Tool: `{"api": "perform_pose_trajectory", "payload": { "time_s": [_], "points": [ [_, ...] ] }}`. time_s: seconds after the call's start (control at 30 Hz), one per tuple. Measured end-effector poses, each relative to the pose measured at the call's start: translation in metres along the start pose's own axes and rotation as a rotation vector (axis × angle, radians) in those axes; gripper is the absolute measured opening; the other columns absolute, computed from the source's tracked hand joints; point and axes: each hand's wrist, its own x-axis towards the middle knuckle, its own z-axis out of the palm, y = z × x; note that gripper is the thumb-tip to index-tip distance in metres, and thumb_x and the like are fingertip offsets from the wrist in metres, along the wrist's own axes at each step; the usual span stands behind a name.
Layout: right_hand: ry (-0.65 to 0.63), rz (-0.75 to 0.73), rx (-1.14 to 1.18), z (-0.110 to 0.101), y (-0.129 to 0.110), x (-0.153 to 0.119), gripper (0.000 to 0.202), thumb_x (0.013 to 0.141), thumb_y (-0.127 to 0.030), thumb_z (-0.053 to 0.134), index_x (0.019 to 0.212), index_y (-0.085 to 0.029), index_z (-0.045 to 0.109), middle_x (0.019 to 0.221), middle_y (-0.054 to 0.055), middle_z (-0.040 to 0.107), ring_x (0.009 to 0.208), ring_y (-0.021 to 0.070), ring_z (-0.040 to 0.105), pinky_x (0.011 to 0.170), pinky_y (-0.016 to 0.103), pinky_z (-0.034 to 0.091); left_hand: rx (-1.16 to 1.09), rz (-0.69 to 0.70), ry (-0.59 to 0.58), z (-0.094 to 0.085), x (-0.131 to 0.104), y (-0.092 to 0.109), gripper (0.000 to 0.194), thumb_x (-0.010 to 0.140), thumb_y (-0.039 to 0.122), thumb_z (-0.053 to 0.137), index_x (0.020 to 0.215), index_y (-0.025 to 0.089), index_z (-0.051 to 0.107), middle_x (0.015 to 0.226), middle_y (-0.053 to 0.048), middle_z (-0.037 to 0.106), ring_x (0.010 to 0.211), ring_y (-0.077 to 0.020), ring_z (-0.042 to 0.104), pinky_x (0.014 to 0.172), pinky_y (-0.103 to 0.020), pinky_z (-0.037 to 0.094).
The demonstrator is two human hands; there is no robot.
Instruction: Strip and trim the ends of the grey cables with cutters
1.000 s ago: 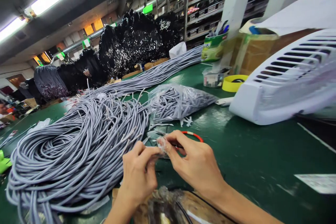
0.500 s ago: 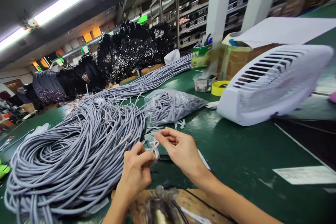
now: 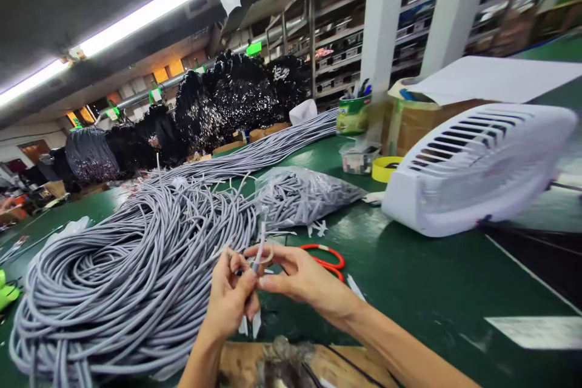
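Observation:
My left hand (image 3: 231,294) is closed around the end of a short grey cable (image 3: 255,267), its fingers curled. From that end, thin white strands (image 3: 262,241) stick up and bend over. My right hand (image 3: 305,273) meets it from the right, thumb and fingertips closed about the same cable end; the exact contact is partly hidden. Behind the right hand lie scissors with red handles (image 3: 334,260) on the green table. A big coil of grey cable (image 3: 136,267) rests directly left of my hands.
Beyond my hands sits a clear bag of short grey cable pieces (image 3: 302,194). A white slatted fan-like housing (image 3: 473,170) stands at right, near a yellow tape roll (image 3: 385,170), a small plastic tub (image 3: 359,159) and a green can of pens (image 3: 353,114). A brown board (image 3: 245,364) lies nearest me.
My right hand has turned and lowered onto the cable end, with white strands now standing up between the hands. The red scissor handles have come into sight. The view has tilted up slightly.

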Motion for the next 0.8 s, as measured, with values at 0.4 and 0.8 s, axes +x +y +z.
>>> {"api": "perform_pose_trajectory", "payload": {
  "time_s": [0.4,0.8],
  "points": [
    [0.536,-0.934,-0.881,0.011,0.02,-0.005,0.013,0.077,-0.011,0.054,0.069,-0.016,0.062,0.06,0.002,0.065,0.051,0.0108,0.059,0.048,0.02,0.042,0.034,0.042,0.382,0.014,0.001,-0.002,0.055,0.059,0.044,0.073,0.058,0.02,0.024,0.049,0.012,0.032,0.036,0.0011,0.026,0.033,-0.009,0.025],
    [0.489,-0.619,-0.687,0.009,0.02,-0.004,0.015,0.076,-0.025,0.055,0.064,-0.018,0.061,0.054,0.0,0.06,0.042,0.0106,0.051,0.039,0.02,0.04,-0.081,-0.086,0.356,0.003,0.002,0.004,0.045,0.059,0.052,0.07,0.074,0.009,0.064,0.041,0.01,0.032,0.032,0.0014,0.019,0.033,-0.014,0.011]
  ]
}}
